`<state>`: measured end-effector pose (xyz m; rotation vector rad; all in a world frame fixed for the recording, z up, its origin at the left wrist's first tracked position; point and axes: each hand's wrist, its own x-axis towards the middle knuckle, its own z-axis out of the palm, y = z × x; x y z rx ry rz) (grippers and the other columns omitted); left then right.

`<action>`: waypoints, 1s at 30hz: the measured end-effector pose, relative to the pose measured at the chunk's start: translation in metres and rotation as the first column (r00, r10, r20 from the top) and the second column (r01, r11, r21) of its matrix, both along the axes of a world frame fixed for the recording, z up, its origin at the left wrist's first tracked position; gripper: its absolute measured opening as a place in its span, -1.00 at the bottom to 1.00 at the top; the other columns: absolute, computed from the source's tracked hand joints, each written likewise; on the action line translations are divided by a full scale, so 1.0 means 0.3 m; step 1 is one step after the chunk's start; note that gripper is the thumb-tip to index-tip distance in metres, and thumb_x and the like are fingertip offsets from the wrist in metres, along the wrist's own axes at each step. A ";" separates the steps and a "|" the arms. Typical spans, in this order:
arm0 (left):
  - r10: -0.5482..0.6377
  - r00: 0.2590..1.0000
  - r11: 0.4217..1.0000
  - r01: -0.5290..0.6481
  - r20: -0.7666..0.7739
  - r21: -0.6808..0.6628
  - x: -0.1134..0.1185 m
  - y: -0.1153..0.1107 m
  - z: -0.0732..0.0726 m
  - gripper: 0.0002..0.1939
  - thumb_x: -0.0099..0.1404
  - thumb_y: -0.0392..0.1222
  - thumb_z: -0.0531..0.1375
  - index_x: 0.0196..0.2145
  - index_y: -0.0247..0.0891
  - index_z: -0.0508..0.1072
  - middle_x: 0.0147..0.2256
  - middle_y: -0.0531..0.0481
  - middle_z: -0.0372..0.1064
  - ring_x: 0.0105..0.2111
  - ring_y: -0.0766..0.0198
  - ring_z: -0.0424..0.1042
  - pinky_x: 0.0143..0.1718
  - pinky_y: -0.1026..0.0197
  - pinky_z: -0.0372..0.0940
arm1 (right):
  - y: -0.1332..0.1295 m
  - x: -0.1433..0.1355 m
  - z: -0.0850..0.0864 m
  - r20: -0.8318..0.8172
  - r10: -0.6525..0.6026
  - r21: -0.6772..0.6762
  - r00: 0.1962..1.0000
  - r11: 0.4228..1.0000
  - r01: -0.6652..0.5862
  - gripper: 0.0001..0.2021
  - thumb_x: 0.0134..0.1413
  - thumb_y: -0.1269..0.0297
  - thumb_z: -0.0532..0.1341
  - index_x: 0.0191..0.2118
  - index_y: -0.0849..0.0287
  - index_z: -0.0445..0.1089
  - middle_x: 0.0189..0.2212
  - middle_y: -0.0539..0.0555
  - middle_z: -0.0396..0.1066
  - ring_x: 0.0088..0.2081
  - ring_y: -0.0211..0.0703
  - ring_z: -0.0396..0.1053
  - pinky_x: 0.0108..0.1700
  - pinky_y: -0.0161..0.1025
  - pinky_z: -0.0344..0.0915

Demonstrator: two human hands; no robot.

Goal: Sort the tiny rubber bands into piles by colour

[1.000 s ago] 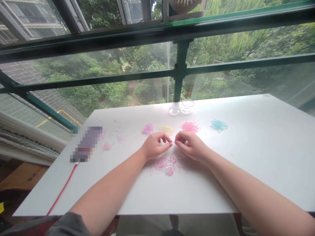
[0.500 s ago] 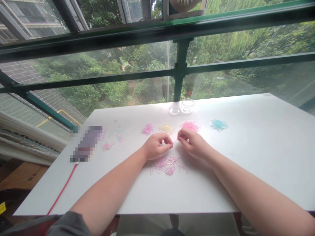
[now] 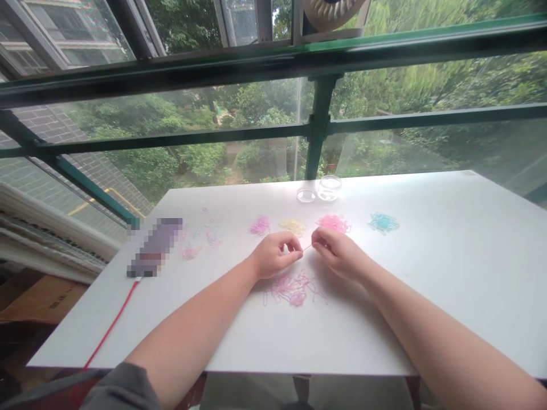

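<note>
One pink pile (image 3: 333,222) lies between the right hand (image 3: 339,250) and clear container (image 3: 329,188).

pink strand (image 3: 307,247) — ends hidden behind fingers (image 3: 294,255) | dark slab (image 3: 156,246) — pixelated | fan-like object (image 3: 333,12): cut off by top edge

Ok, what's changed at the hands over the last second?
The right hand has drawn slightly rightward from the left hand, exposing more of the thin pink strand pinched between them. Neither visibly let go. The near pink pile and clear jar stayed put.
</note>
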<state>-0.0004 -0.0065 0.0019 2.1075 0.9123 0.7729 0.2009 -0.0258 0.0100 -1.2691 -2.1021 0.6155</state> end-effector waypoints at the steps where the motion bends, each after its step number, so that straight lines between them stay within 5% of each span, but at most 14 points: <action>1: -0.006 1.000 1.000 0.006 -0.004 -0.006 0.001 0.001 0.000 -0.92 0.15 -0.24 0.16 -0.42 -0.29 0.43 -0.42 0.00 0.41 -0.40 0.35 0.34 -0.42 0.32 0.17 | 0.010 0.011 0.000 -0.003 -0.051 0.020 0.999 0.999 0.051 -0.93 0.03 0.43 0.04 -0.43 0.15 0.18 -0.51 -0.01 0.25 -0.47 -0.25 0.17 -0.41 -0.30 0.09; 6: 0.011 1.000 1.000 -0.010 0.015 -0.012 0.003 0.007 -0.002 -0.91 0.16 -0.24 0.15 -0.43 -0.29 0.42 -0.42 0.01 0.40 -0.41 0.36 0.33 -0.43 0.32 0.17 | 0.029 0.039 -0.001 -0.017 -0.184 0.042 0.983 0.982 0.185 -0.92 0.05 0.40 0.05 -0.45 0.15 0.16 -0.52 -0.02 0.24 -0.48 -0.25 0.16 -0.41 -0.29 0.09; 11: 0.011 1.000 1.000 -0.011 0.007 0.001 0.002 0.001 0.001 -0.89 0.16 -0.20 0.16 -0.41 -0.29 0.43 -0.43 0.00 0.40 -0.42 0.35 0.32 -0.44 0.31 0.17 | -0.018 -0.012 0.002 0.038 0.134 -0.084 0.990 0.988 -0.131 -0.94 0.05 0.42 0.04 -0.41 0.15 0.20 -0.51 -0.02 0.27 -0.48 -0.27 0.18 -0.42 -0.32 0.11; 13: 0.015 1.000 1.000 -0.015 0.002 -0.002 0.001 -0.002 0.004 -0.88 0.16 -0.19 0.15 -0.42 -0.30 0.42 -0.43 0.00 0.39 -0.43 0.36 0.31 -0.45 0.31 0.16 | -0.029 -0.024 0.005 0.040 0.168 -0.100 0.985 0.981 -0.164 -0.93 0.05 0.43 0.02 -0.40 0.15 0.19 -0.50 -0.02 0.27 -0.48 -0.27 0.17 -0.42 -0.32 0.11; 24: -0.005 1.000 0.999 0.005 0.017 -0.037 0.000 0.003 0.006 -0.88 0.18 -0.21 0.13 -0.44 -0.29 0.40 -0.45 0.02 0.37 -0.46 0.38 0.29 -0.46 0.32 0.16 | 0.004 0.040 0.041 0.015 -0.094 0.035 0.995 0.995 0.093 -0.93 0.05 0.41 0.02 -0.42 0.14 0.13 -0.49 0.00 0.24 -0.45 -0.23 0.17 -0.38 -0.27 0.10; 30: -0.019 1.000 1.000 0.019 -0.009 -0.009 -0.001 -0.004 0.003 -0.90 0.16 -0.22 0.14 -0.42 -0.29 0.41 -0.43 0.01 0.38 -0.43 0.35 0.31 -0.44 0.31 0.17 | -0.029 -0.020 0.011 0.066 0.158 -0.108 0.985 0.983 -0.150 -0.92 0.07 0.42 0.00 -0.40 0.14 0.16 -0.51 -0.03 0.26 -0.48 -0.27 0.17 -0.42 -0.32 0.10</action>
